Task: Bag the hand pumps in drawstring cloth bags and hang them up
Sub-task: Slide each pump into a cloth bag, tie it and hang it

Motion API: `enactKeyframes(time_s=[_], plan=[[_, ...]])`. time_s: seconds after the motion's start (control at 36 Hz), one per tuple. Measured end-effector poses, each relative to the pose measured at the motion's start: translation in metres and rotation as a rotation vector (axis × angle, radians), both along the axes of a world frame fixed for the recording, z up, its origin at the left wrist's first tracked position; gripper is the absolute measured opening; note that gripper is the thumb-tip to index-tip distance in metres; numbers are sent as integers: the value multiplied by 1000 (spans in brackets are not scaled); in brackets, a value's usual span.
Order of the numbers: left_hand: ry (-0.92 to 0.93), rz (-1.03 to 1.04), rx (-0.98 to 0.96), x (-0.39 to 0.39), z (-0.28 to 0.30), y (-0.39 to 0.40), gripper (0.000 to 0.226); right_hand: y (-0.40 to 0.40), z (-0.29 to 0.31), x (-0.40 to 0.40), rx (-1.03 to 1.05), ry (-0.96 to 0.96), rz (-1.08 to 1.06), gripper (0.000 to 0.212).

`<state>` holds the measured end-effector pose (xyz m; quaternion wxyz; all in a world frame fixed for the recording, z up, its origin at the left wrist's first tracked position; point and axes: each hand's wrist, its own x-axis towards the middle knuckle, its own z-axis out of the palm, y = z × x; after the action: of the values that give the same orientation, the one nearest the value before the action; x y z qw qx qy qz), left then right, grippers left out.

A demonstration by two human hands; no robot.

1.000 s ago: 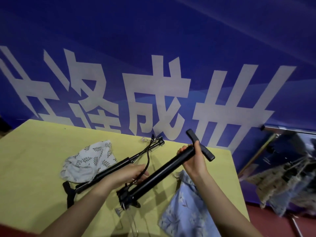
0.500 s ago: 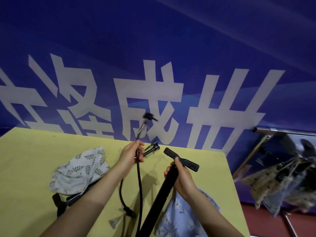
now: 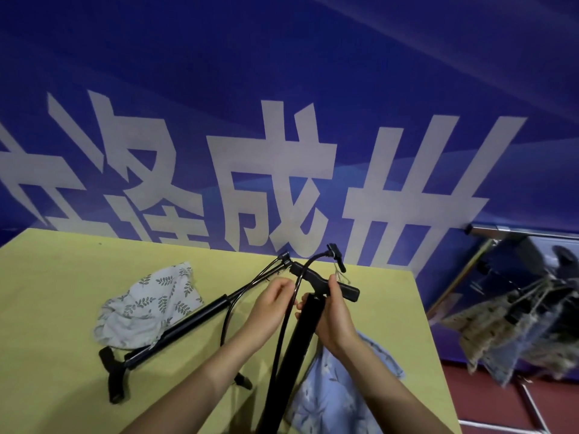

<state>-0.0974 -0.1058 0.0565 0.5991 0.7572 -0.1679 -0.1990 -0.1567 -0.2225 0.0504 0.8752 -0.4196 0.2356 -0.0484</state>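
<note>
Gripping black T-handled pump (image 3: 300, 333) — hose (image 3: 286, 314) looped

right hand (image 3: 333, 317) grips upright pump (image 3: 300, 333) | left hand (image 3: 272, 303) pinches hose (image 3: 289, 311) | yellow table (image 3: 47, 308)

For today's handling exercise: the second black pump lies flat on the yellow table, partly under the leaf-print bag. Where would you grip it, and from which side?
Probably grip the second pump on its bare barrel mid-length, coming from above. It lies flat and diagonal; the near end sits against the leaf-print bag, the far end is thin rods, and its hose loops beside it.
</note>
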Motion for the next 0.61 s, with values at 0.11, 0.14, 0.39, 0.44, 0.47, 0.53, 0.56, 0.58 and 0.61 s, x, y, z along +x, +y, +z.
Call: enactKeyframes(time_s=[0.11, 0.14, 0.39, 0.44, 0.47, 0.53, 0.56, 0.58, 0.61], plan=[[-69, -109, 77, -14, -14, 7, 21, -7, -2, 1, -17, 39, -70, 52], [-102, -133, 83, -18, -16, 8, 26, -9, -2, 1, -29, 56, -78, 51], [-139, 43, -192, -26, 0, 6, 35, -26, 5, 7, 139, -15, -191, 52], [-161, 8, -200, -27, 4, 4, 38, -28, 9, 8, 188, -33, -202, 48], [-161, -1, -209, -28, 5, 3, 39, -29, 12, 10, 200, -25, -198, 46], [-141, 17, -250, -35, 9, 0, 39, -32, 16, 14, 209, 13, -179, 43], [-130, 33, -282, -38, 12, -1, 38, -34, 17, 17, 210, 36, -175, 42], [-130, 42, -311, -40, 17, -2, 39, -36, 18, 18, 214, 56, -176, 41], [-140, 40, -330, -41, 22, -3, 40, -39, 19, 19, 226, 72, -182, 40]])
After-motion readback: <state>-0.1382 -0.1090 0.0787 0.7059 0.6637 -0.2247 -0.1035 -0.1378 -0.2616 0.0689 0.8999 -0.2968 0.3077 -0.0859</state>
